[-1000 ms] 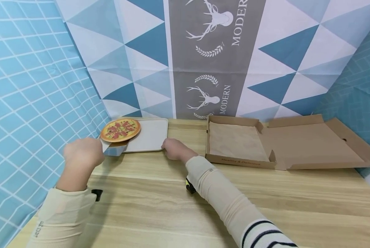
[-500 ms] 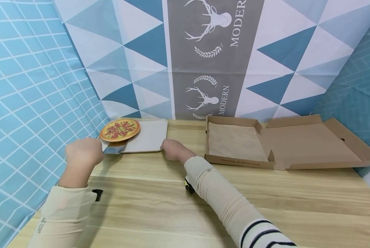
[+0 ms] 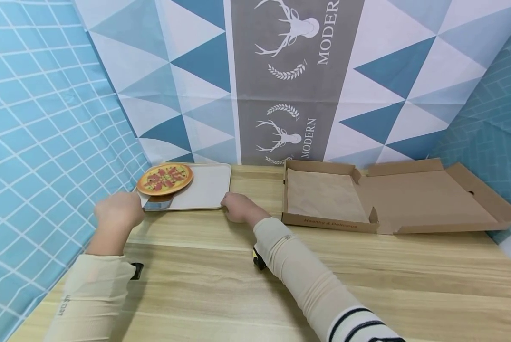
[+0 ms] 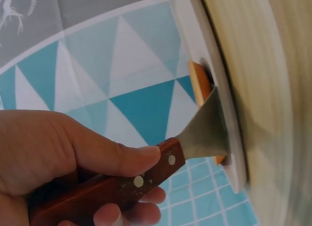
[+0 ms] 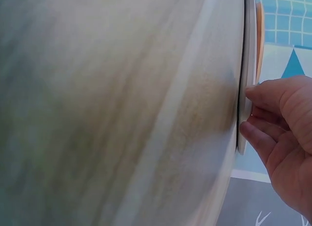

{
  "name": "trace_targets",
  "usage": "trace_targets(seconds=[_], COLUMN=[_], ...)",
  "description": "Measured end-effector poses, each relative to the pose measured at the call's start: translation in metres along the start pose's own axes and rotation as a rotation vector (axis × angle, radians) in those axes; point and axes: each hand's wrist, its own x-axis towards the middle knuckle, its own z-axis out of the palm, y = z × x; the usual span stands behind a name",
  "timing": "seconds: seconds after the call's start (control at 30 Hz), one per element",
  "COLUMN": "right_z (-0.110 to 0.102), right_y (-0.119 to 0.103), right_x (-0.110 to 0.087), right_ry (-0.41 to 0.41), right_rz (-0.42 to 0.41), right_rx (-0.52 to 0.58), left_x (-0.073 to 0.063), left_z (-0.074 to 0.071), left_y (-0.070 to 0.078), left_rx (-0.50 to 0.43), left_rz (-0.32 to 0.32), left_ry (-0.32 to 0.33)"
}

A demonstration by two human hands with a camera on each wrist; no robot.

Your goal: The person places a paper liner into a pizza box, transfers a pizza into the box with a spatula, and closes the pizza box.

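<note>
In the head view a round pizza lies on the left half of a white rectangular tray. My left hand grips the riveted wooden handle of a metal spatula. The spatula's wide blade lies at the pizza's near edge, over the tray, in the left wrist view. How far the blade reaches under the pizza is hidden. At the tray's near right corner, my right hand pinches the rim; the right wrist view shows thumb and fingers on the tray edge.
To the right, a cardboard pizza box lies unfolded, paper in its base and its lid flat to the right. A blue-tiled wall covering rises close on the left, and a patterned backdrop stands behind the wooden table.
The left hand has shifted slightly right, and the spatula blade has lowered from a tilt to lie flatter at the pizza's near edge. The right hand stays on the tray corner.
</note>
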Motion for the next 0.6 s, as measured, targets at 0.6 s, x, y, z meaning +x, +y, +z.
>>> trace_targets(seconds=[0.6], right_z=[0.002], right_y=[-0.002], right_x=[-0.001], right_ry=[-0.005], right_rz=[0.029], right_rx=[0.011], left_x=[0.016], left_z=[0.020], left_y=[-0.008], left_rx=[-0.056], left_rz=[-0.045], left_ry=[0.007])
